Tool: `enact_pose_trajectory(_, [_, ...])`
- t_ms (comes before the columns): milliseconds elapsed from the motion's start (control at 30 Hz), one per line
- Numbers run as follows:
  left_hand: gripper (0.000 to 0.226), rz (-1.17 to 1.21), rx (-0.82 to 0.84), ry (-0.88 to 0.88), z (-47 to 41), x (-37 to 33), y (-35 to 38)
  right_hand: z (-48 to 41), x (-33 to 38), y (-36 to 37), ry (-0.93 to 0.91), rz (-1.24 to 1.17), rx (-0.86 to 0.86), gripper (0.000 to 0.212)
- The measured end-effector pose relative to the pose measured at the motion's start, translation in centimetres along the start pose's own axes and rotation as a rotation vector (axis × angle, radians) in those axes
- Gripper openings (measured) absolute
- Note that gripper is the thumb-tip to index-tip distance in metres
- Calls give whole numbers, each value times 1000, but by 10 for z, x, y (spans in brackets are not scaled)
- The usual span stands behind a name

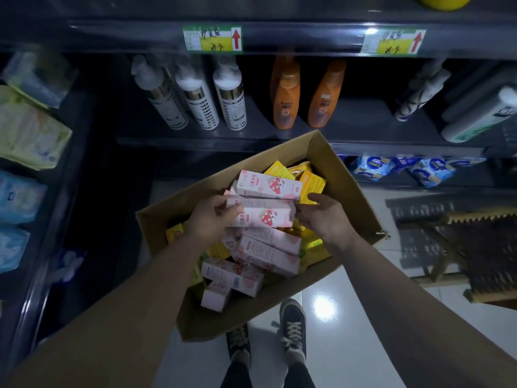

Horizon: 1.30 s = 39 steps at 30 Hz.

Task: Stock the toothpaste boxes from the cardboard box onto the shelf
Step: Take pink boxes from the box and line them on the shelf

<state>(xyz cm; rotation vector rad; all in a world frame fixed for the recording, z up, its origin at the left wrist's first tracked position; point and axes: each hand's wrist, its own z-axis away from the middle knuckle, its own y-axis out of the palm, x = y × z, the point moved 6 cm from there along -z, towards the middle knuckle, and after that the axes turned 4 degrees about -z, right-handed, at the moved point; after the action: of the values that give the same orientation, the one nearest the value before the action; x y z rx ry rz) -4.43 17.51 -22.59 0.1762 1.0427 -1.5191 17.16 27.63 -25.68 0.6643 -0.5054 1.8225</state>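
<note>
Above the open cardboard box in front of the shelf, the left hand is gripping a stack of pink toothpaste boxes by its left end. The right hand is curling against the right end, and whether it is gripping, I cannot tell.

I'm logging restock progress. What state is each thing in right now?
Cardboard box: open, partly full.
Pink toothpaste boxes: three stacked, held between both hands.
Yellow boxes: loose in the cardboard box.
Left hand: grips the stack's left end.
Right hand: holds the stack's right end.
Shelf: holds bottles, no toothpaste boxes visible.
</note>
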Motion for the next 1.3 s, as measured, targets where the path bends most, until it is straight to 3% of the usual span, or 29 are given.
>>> enact_pose_trajectory(100, [23,93,-67,-52,3,11,-9,-1,10,6,-48,14,-38,41])
enact_pose_trajectory(200, [30,203,-120,-113,1,27,-19,-15,12,10,-96,161,-110,59])
enact_pose_trajectory(400, [41,328,-187,-151,1,43,-32,-48,11,18,-16,490,-179,65])
enact_pose_trajectory(467, [43,375,-207,-167,2,45,-34,-56,8,20,-11,433,-161,59])
enact_pose_trajectory(633, [22,422,-218,-172,7,49,-35,-56,9,21,-26,-46,-195,35])
enact_pose_trajectory(733, [30,429,-218,-174,12,50,-37,-51,18,22,-57,-146,-113,29])
enact_pose_trajectory(867, [35,476,-246,-186,25,48,-49,-27,31,23,-18,-237,-89,51])
enact_pose_trajectory(1167, [27,526,-214,-95,89,11,-109,62,91,41,-157,-154,60,56])
enact_pose_trajectory(1300, [21,608,-281,-57,125,2,-144,110,130,62,-277,-187,106,22])
